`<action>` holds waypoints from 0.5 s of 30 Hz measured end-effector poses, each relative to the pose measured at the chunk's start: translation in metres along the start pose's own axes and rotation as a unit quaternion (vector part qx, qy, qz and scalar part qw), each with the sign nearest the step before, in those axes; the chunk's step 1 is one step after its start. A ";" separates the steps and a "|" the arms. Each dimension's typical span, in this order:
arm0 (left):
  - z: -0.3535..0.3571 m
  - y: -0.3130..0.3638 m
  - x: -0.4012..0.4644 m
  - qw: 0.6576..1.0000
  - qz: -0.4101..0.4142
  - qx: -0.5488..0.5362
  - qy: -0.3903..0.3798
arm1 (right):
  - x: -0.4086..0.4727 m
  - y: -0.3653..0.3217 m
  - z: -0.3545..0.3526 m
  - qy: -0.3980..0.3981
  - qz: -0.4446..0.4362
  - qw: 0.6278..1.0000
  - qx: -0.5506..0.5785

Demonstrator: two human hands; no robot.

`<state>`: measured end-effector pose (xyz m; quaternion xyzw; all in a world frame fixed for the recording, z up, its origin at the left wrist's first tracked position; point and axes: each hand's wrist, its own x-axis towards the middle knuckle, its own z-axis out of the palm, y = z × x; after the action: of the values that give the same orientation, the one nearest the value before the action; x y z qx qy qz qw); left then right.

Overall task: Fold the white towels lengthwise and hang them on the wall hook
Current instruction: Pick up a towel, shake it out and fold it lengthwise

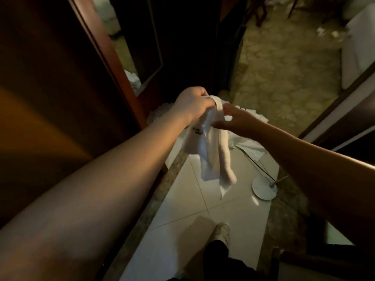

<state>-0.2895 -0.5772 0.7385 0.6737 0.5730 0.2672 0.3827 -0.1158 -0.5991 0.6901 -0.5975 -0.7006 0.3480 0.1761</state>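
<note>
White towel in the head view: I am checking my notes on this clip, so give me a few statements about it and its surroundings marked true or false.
1. The left hand grips the top of the white cloth towel. True.
2. The towel lies flat on the floor. False: it hangs in the air from the hands, above the pale tiled floor.
3. The right hand touches the towel near its top. True.
4. A round white disc-shaped base sits on the floor to the right of the hanging towel. True.
5. The towel already hangs on a wall hook. False: no hook is visible and the hands hold it.
</note>
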 end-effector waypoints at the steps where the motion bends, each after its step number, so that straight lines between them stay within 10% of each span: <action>1: -0.010 0.005 -0.016 1.000 0.010 0.018 -0.001 | -0.009 -0.024 0.004 0.001 -0.014 0.999 0.046; 15: -0.109 0.026 -0.171 0.986 0.014 -0.164 -0.017 | -0.097 -0.179 0.002 0.109 -0.113 0.957 0.244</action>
<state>-0.3961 -0.7227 0.8349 0.6142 0.5056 0.3513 0.4937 -0.2233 -0.7004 0.8295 -0.4872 -0.6341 0.4188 0.4303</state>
